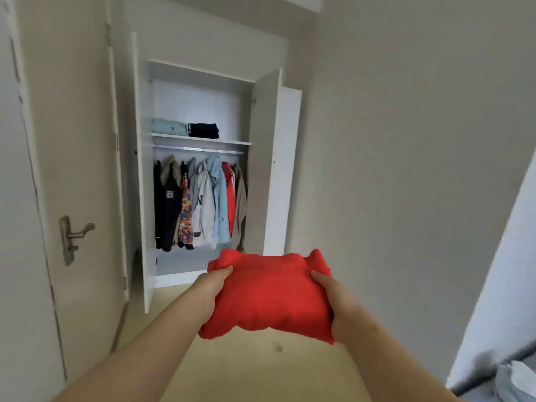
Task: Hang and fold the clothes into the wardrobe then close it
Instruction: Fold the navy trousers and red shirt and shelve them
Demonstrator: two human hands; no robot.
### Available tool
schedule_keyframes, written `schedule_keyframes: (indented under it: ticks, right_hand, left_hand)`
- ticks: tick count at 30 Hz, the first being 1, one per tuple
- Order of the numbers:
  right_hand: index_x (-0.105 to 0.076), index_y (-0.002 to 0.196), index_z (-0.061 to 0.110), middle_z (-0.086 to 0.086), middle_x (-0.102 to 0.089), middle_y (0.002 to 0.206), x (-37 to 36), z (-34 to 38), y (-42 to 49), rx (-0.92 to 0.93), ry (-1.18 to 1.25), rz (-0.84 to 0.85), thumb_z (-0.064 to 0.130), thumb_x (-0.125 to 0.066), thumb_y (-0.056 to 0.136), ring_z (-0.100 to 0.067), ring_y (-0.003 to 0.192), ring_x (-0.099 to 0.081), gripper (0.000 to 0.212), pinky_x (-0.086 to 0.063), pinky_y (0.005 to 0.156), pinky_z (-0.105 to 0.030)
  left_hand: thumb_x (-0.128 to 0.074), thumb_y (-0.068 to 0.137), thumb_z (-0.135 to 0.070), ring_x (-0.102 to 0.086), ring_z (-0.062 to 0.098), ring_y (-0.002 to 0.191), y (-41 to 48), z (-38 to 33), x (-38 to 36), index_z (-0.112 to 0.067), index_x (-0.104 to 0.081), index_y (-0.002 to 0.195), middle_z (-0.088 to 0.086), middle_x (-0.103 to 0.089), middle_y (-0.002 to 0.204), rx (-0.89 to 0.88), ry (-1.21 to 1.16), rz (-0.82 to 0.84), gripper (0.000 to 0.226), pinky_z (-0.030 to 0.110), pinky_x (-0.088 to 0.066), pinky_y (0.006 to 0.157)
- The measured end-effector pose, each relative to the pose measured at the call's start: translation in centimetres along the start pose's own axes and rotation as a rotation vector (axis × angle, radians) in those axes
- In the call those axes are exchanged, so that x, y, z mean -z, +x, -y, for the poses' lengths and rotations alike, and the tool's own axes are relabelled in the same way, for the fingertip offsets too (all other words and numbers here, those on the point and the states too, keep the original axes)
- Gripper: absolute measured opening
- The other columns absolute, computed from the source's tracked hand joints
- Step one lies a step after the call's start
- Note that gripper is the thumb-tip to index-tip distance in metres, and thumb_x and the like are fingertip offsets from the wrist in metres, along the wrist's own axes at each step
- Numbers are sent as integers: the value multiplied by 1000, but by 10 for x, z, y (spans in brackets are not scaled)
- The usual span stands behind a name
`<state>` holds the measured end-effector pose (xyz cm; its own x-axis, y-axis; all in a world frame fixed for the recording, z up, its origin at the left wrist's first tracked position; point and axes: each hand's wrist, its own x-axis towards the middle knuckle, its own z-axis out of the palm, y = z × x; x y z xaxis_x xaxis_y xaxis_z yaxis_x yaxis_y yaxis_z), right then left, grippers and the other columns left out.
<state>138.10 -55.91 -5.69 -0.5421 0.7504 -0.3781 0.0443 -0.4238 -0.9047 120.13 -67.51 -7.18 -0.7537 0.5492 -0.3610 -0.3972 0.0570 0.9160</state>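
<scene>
A folded red garment is held out in front of me at waist height. My left hand grips its left edge, thumb on top. My right hand grips its right edge the same way. Ahead stands the white wardrobe with both doors open, the left door and the right door swung outward. Several jackets and shirts hang from its rail. On the shelf above lie a folded light-blue garment and a folded dark garment.
A beige room door with a metal lever handle stands at my left. A plain wall runs along the right. At the lower right corner a white surface and crumpled pale cloth show. Beige floor lies between me and the wardrobe.
</scene>
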Motion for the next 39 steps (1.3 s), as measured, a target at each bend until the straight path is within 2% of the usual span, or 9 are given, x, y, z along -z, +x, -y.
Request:
schedule_keyframes:
  ticks: [4, 7, 12, 16, 22, 25, 29, 33, 39]
  right_hand:
    - [-60, 109, 6, -14, -73, 97, -96, 2, 61, -113, 399, 326, 51, -58, 81, -29, 85, -69, 53, -55, 72, -47]
    - [-54, 119, 5, -14, -68, 108, -175, 1, 97, -75, 623, 400, 53, -57, 82, -29, 98, -64, 61, -53, 71, -48]
    - [-56, 113, 16, -12, -65, 110, -277, 7, 146, -184, 411, 421, 54, -70, 69, -31, 101, -60, 60, -49, 74, -52]
    - [-49, 129, 14, -16, -61, 120, -304, 30, 211, -126, 322, 250, 23, -71, 79, -33, 104, -59, 55, -48, 76, -47]
    - [-52, 114, 7, -16, -63, 94, -326, 74, 328, 122, 101, 195, -2, -62, 80, -32, 77, -57, 37, -48, 68, -40]
    - [-57, 118, 4, -20, -66, 95, -354, 110, 392, 155, 19, 336, -3, -63, 77, -32, 78, -61, 42, -50, 63, -35]
    - [-63, 114, 5, -21, -69, 103, -392, 158, 465, 105, -2, 522, 10, -64, 77, -36, 92, -66, 38, -54, 75, -39]
    - [-67, 99, 6, -16, -72, 78, -416, 186, 536, 19, 26, 646, 16, -62, 75, -28, 63, -69, 27, -53, 59, -32]
    - [-63, 94, 7, -16, -70, 65, -465, 209, 650, -31, 11, 603, 25, -57, 84, -27, 50, -67, 21, -53, 48, -31]
  left_hand:
    - [-50, 96, -26, -53, 36, 116, 68, -40, 77, -6, -45, 134, 21, -54, 129, 27, -222, -166, 43, 43, -42, 89]
    - [-46, 97, -35, -54, 35, 114, 114, -65, 112, -6, -52, 125, 20, -56, 127, -10, -335, -236, 41, 46, -42, 93]
    - [-54, 93, -29, -58, 32, 107, 171, -89, 125, -12, -52, 125, 14, -60, 122, -74, -367, -209, 36, 41, -47, 79]
    - [-67, 84, -25, -60, 20, 79, 213, -105, 132, -18, -55, 111, 2, -64, 94, 42, -242, -69, 30, 30, -44, 58]
    - [-69, 83, -29, -47, 25, 101, 318, -166, 126, -11, -28, 141, 11, -47, 127, -148, 46, -247, 73, 32, -40, 78]
    - [-64, 79, -51, -53, 20, 104, 378, -208, 98, -17, -43, 121, 4, -52, 115, -200, 218, -76, 58, 33, -37, 89]
    - [-72, 61, -60, -63, 26, 102, 460, -249, 86, -19, -42, 133, 6, -63, 116, -98, 171, 96, 88, 39, -50, 88]
    - [-70, 61, -56, -71, 25, 83, 532, -275, 92, -17, -66, 108, 10, -73, 98, -55, 7, 211, 61, 35, -55, 70]
    - [-50, 94, -27, -65, 16, 50, 656, -325, 97, -5, -63, 94, 8, -69, 65, -97, 41, 103, 25, 25, -53, 58]
